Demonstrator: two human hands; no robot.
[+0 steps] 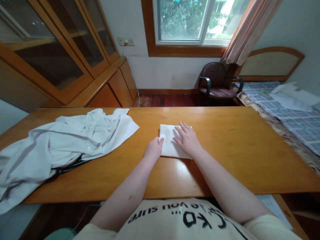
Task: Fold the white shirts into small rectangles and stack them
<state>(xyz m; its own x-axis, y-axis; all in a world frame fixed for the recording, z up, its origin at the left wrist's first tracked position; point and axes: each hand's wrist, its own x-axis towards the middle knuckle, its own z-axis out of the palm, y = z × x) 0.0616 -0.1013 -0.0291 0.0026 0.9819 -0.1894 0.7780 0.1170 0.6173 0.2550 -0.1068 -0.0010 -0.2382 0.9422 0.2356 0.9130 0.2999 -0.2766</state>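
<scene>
A flat white folded square [170,141] lies on the wooden table in front of me; I cannot tell whether it is cloth or paper. At its left edge, my left hand [154,148] pinches it, thumb on top and the other fingers mostly out of sight. My right hand [187,139] rests palm down on its right part, fingers spread, covering the right edge and touching the upper right corner.
A rumpled white cloth [75,136] covers the left of the table [232,150], with something black beneath it. Beyond the table are a glass-fronted cabinet [100,75], an armchair [216,81] and a window. A bed [287,103] stands at the right.
</scene>
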